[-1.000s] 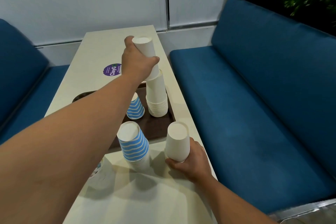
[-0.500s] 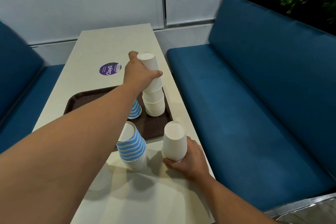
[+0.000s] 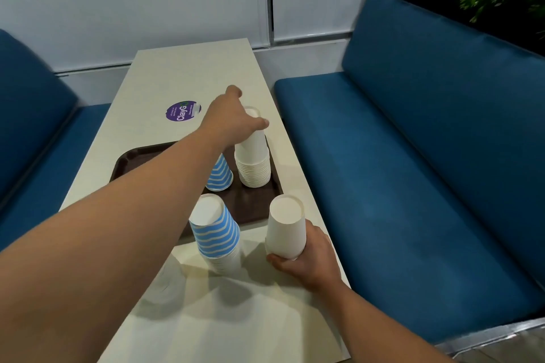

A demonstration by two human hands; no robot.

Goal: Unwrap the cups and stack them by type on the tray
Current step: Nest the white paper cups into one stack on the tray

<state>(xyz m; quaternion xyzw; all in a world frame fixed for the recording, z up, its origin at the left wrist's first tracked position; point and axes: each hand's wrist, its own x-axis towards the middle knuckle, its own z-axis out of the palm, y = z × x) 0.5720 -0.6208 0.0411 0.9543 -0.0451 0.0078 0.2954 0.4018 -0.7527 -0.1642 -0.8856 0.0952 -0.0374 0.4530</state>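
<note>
left hand [image 3: 233, 124] grasps the white stack [image 3: 253, 162] on the tray [image 3: 129, 159]; right hand [image 3: 309, 256] clasps near white cups [image 3: 284, 227]. light, crushable paper: hold sides gently.

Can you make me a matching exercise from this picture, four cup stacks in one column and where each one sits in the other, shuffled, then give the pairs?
Column one:
1. tall white stack
2. lone striped cup
3. striped stack
4. short white stack

Column two:
A. on the table, gripped by the right hand
B. on the tray, under the left hand
C. on the table, near edge of the tray, untouched
D. on the tray, beside the left forearm

Pairs: 1-B, 2-D, 3-C, 4-A
</note>
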